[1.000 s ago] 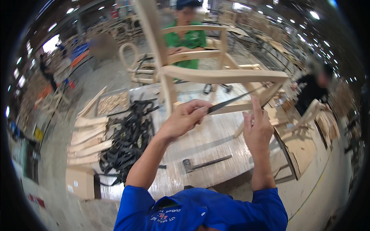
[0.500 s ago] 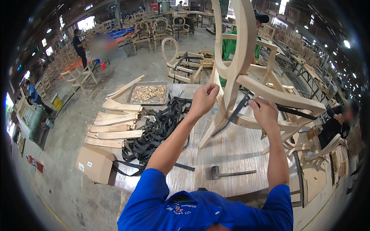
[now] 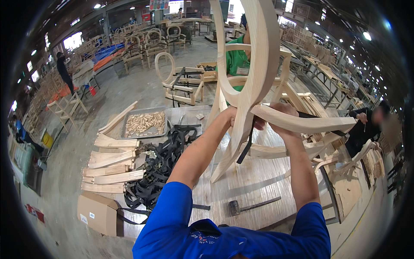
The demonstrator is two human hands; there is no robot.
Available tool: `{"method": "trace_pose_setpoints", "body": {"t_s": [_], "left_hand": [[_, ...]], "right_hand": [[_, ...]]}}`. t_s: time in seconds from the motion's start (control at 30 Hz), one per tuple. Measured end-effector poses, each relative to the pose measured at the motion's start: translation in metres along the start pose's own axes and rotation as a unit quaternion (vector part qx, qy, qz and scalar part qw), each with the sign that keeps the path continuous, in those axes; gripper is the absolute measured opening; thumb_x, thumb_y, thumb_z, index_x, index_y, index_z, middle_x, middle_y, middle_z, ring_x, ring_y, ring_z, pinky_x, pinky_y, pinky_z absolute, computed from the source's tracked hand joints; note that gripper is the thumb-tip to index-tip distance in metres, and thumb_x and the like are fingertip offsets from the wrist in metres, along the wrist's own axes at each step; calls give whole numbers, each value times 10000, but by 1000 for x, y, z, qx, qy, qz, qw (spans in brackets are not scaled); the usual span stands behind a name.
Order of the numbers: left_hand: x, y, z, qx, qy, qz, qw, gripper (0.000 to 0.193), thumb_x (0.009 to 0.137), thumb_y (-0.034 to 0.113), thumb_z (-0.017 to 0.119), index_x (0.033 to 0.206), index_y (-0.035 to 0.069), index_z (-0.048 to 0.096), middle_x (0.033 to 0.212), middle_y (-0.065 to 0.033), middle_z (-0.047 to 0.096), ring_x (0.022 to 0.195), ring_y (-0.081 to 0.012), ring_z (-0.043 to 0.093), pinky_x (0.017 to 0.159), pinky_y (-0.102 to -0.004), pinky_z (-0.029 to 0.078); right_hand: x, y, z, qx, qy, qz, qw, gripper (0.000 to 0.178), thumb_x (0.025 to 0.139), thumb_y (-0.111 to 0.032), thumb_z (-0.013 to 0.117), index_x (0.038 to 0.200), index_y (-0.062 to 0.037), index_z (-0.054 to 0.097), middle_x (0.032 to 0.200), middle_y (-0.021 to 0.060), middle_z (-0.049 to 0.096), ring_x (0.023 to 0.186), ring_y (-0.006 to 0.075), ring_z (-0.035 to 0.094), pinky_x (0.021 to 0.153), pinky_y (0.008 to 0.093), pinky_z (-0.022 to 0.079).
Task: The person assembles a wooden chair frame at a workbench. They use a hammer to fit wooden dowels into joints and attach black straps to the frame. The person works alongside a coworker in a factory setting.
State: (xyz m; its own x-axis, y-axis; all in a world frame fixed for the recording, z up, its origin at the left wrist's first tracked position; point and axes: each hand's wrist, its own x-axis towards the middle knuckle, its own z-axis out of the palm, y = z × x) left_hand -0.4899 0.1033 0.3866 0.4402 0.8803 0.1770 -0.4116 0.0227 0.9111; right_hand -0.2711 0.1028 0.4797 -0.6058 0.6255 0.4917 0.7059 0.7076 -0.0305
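A pale wooden chair frame [image 3: 264, 56] with a rounded back stands tilted on the wrapped table before me. My left hand [image 3: 233, 115] reaches behind its back leg, which hides most of the fingers. Curled behind the side seat rail [image 3: 306, 122] is my right hand [image 3: 282, 113], close to the left one; the rail covers part of it. A black strap [image 3: 245, 150] runs around the seat frame, its loose end hanging beside the leg near both hands. Some fingertips show between leg and rail, next to the strap.
A mallet [image 3: 254, 206] lies near the table's front edge. At left are a heap of black straps [image 3: 161, 162], a tray [image 3: 144, 134] of wooden dowels, curved wooden parts [image 3: 113, 160] and a cardboard box [image 3: 97, 214]. A person in green [image 3: 236, 60] stands beyond the chair; another [image 3: 366, 129] is at right.
My left hand has moved from beside the chair to behind its leg. My right hand has shifted up behind the rail, drawing the strap toward the leg. The view has turned right.
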Motion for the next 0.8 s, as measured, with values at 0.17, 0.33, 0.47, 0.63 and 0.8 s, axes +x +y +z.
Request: {"method": "trace_pose_setpoints", "body": {"t_s": [0.17,0.33,0.47,0.63,0.8], "left_hand": [[-20,-11,4,150,172,45,973,356,1019,212,676,1328,35,664,1093,-65,723,895,-132,691,787,-305,585],[-93,30,32,333,240,-24,911,342,1046,221,624,1336,45,673,916,49,630,708,-52,507,607,-212,415],[-191,72,37,326,332,-29,885,358,1080,180,549,1402,91,679,700,121,426,564,-20,367,493,-218,266],[-265,86,105,437,359,3,825,317,1074,157,576,1342,52,709,647,103,451,548,-10,387,491,-231,276],[-258,41,193,631,380,-57,674,311,1058,178,635,1321,30,707,582,-70,508,509,-145,489,498,-347,371]], "right_hand": [[-35,12,-6,128,1,52,990,268,926,-100,689,1192,-69,669,922,203,738,880,431,712,811,511,552],[-128,57,-56,170,15,90,981,482,947,-99,681,1411,-66,552,871,221,711,859,425,713,793,484,535],[-175,101,-115,129,42,164,977,487,929,-84,683,1400,-114,563,822,247,688,806,474,696,739,550,505],[-208,201,-175,-154,92,320,930,423,952,-188,699,1337,-62,579,994,263,745,989,462,722,895,549,561],[-217,248,-193,-144,24,364,920,306,953,-315,713,1010,-15,738,1001,211,757,916,385,728,842,474,563]]}}
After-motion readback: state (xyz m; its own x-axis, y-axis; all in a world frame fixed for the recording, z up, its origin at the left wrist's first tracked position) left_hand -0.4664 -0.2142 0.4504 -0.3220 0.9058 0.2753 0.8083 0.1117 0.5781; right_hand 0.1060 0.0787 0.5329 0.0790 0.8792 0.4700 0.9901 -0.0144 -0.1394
